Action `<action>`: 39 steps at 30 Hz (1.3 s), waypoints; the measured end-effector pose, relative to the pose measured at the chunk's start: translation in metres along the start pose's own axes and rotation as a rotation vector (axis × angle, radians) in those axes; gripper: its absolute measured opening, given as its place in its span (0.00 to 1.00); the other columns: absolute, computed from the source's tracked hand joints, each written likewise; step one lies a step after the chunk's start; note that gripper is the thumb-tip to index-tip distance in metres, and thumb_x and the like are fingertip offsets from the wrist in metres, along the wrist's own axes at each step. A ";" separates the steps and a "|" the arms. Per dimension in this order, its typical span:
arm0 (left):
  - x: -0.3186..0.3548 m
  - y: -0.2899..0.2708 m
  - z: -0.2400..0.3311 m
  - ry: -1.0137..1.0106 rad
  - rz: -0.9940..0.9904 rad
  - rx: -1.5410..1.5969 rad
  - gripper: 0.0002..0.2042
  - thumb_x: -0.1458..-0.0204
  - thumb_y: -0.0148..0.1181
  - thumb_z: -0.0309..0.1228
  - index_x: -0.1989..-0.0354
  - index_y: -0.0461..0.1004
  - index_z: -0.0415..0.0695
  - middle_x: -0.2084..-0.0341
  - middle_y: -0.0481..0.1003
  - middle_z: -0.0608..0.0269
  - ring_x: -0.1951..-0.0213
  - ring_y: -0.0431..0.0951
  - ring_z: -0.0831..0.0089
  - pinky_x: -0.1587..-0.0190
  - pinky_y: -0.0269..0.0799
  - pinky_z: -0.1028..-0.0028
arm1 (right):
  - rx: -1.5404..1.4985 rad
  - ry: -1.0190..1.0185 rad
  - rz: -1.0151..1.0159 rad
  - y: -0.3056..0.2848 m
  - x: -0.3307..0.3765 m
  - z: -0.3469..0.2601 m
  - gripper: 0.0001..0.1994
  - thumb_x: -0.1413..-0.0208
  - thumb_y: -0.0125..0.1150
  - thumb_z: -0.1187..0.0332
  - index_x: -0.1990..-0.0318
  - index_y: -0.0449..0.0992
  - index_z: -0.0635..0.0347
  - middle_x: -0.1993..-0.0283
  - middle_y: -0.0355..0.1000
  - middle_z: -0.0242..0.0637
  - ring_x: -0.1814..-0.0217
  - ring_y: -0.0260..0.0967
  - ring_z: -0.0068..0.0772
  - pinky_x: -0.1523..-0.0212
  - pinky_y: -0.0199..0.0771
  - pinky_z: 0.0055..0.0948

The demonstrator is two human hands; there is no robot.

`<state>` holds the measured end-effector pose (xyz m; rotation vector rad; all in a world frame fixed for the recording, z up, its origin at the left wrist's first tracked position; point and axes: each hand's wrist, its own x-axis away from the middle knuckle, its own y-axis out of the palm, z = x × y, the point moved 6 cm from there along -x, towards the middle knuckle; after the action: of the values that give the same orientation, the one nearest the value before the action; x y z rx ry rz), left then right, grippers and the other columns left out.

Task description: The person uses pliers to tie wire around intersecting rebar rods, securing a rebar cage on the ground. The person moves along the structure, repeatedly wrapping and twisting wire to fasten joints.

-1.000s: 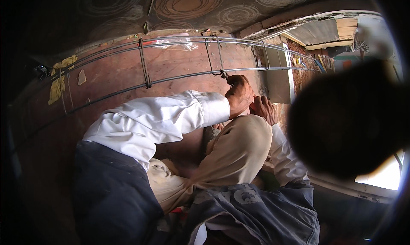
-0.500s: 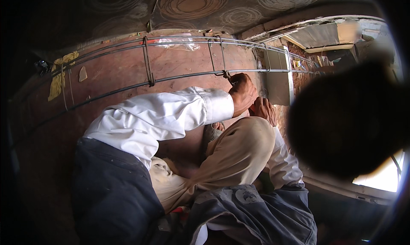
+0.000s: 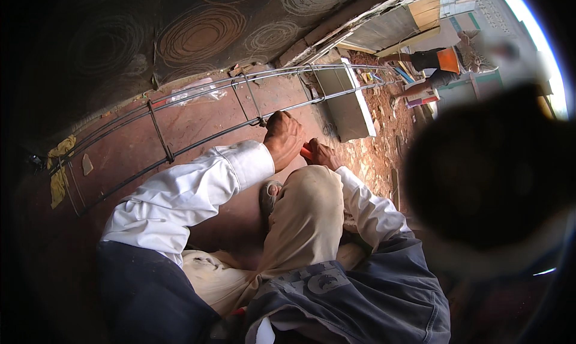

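Observation:
A long cage of steel reinforcing bars [image 3: 219, 135] with bent stirrups [image 3: 159, 131] runs across the view just beyond my hands. My left hand [image 3: 284, 139] is closed right at the joint of a stirrup [image 3: 243, 101] and the near bar. What its fingers hold is hidden behind the knuckles. Close beside it on the right, my right hand [image 3: 324, 155] is closed around a red handle [image 3: 306, 151]. The rest of that tool is hidden by the hands. Both hands are just past my bent knee [image 3: 318, 185].
A grey block-like slab [image 3: 345, 104] stands under the cage's right part, with rubble [image 3: 381, 152] beyond. Yellow cloth [image 3: 60, 170] hangs at the left end. Clear plastic [image 3: 198, 93] lies by the wall. Another person [image 3: 441, 65] is at the far right. A dark blurred shape covers the right.
The view has swung to the right, so the cage and my hands appear farther left, and another person shows more plainly. My hands stay at the same joint; the red handle shows more.

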<state>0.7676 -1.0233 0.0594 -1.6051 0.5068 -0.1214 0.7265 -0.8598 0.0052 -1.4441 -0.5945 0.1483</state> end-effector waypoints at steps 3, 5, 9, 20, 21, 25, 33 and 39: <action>-0.003 0.002 -0.004 0.060 0.008 0.131 0.06 0.51 0.56 0.32 0.74 0.79 0.47 0.75 0.76 0.63 0.66 0.77 0.68 0.67 0.67 0.69 | -0.128 0.049 0.031 0.005 0.010 0.007 0.18 0.45 0.60 0.53 0.55 0.67 0.55 0.64 0.76 0.49 0.63 0.75 0.54 0.64 0.73 0.47; -0.006 0.019 -0.016 0.088 0.229 0.258 0.05 0.54 0.59 0.30 0.76 0.79 0.45 0.76 0.76 0.58 0.67 0.77 0.63 0.67 0.69 0.68 | -0.297 0.093 0.011 0.024 0.020 0.021 0.21 0.46 0.62 0.50 0.55 0.66 0.55 0.64 0.76 0.47 0.62 0.75 0.54 0.64 0.73 0.47; -0.016 -0.004 -0.048 0.008 0.149 0.609 0.08 0.51 0.60 0.32 0.74 0.78 0.40 0.74 0.77 0.53 0.69 0.79 0.61 0.67 0.71 0.64 | -0.311 0.063 -0.111 0.106 0.058 0.036 0.22 0.47 0.63 0.51 0.54 0.67 0.56 0.62 0.75 0.47 0.60 0.75 0.52 0.62 0.73 0.45; -0.017 0.015 -0.093 -0.338 -0.169 2.200 0.16 0.38 0.51 0.45 0.63 0.76 0.43 0.69 0.79 0.60 0.69 0.79 0.75 0.69 0.73 0.76 | -0.141 -0.280 0.033 0.170 0.012 -0.020 0.23 0.48 0.65 0.53 0.52 0.68 0.59 0.57 0.73 0.45 0.55 0.74 0.46 0.57 0.74 0.41; -0.018 0.017 -0.091 -0.340 -0.174 2.237 0.16 0.38 0.51 0.45 0.63 0.76 0.43 0.69 0.79 0.59 0.69 0.79 0.75 0.68 0.74 0.76 | -0.140 -0.305 0.061 0.167 0.001 -0.030 0.24 0.48 0.66 0.53 0.52 0.68 0.59 0.56 0.73 0.45 0.54 0.74 0.45 0.56 0.74 0.40; -0.021 0.031 -0.087 -0.372 -0.203 2.294 0.17 0.38 0.49 0.45 0.63 0.75 0.43 0.68 0.79 0.60 0.69 0.80 0.73 0.67 0.75 0.75 | -0.320 -0.361 0.172 0.140 -0.025 -0.062 0.24 0.48 0.67 0.53 0.51 0.69 0.60 0.55 0.72 0.45 0.52 0.74 0.43 0.55 0.74 0.39; -0.022 0.021 -0.101 -0.317 -0.138 2.188 0.18 0.37 0.49 0.45 0.63 0.75 0.42 0.70 0.79 0.59 0.71 0.79 0.74 0.68 0.76 0.74 | -0.894 -0.337 0.643 -0.106 -0.013 -0.056 0.32 0.50 0.70 0.62 0.39 0.62 0.61 0.40 0.64 0.44 0.43 0.67 0.38 0.49 0.72 0.36; -0.025 -0.013 -0.116 -0.220 -0.020 1.981 0.20 0.38 0.48 0.49 0.66 0.75 0.43 0.74 0.78 0.62 0.75 0.77 0.77 0.72 0.70 0.79 | -0.468 -0.416 0.580 -0.165 -0.018 -0.082 0.07 0.46 0.65 0.70 0.62 0.79 0.63 0.66 0.76 0.38 0.67 0.75 0.30 0.62 0.74 0.28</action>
<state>0.7054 -1.1197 0.0907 0.3264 0.0195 -0.3150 0.7079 -0.9646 0.1565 -2.0380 -0.5475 0.8264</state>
